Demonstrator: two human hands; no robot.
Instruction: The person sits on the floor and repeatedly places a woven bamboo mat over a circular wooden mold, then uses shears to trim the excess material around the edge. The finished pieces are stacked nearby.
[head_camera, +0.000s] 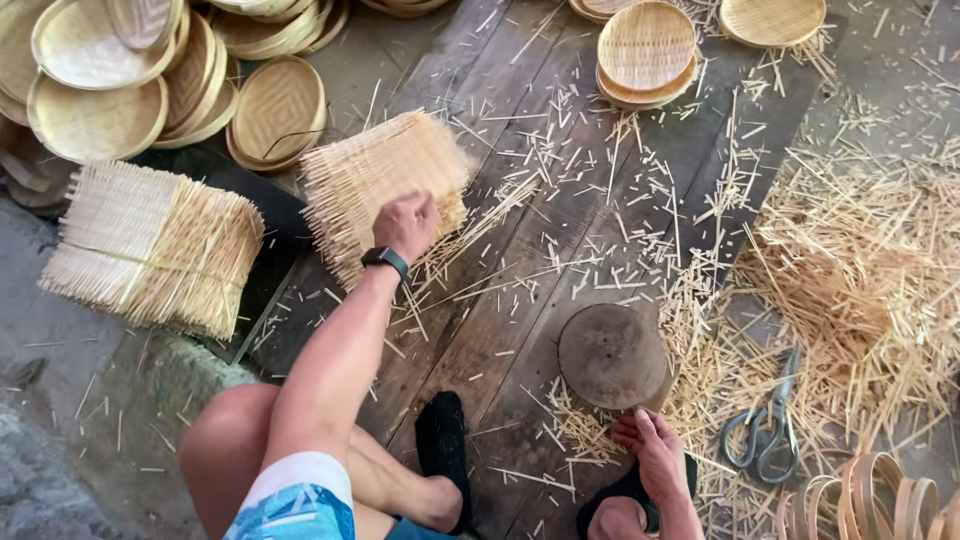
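Under my left hand (405, 225) lies a stack of woven bamboo mats (385, 185), and the fingers are curled closed on its top edge, gripping the uppermost sheets. My right hand (660, 455) rests open, palm up, just below the round wooden block (612, 355), holding nothing. Beyond that hand to its right lie the scissors (765, 425) among bamboo offcuts (860, 270). Left of the gripping hand sits a second, tied bundle of mats (150, 245), with finished round trays (95, 70) beyond it. I judge the step in hand to be pulling one mat off the stack; next I'd need to separate a single sheet cleanly and bring it across toward the block.
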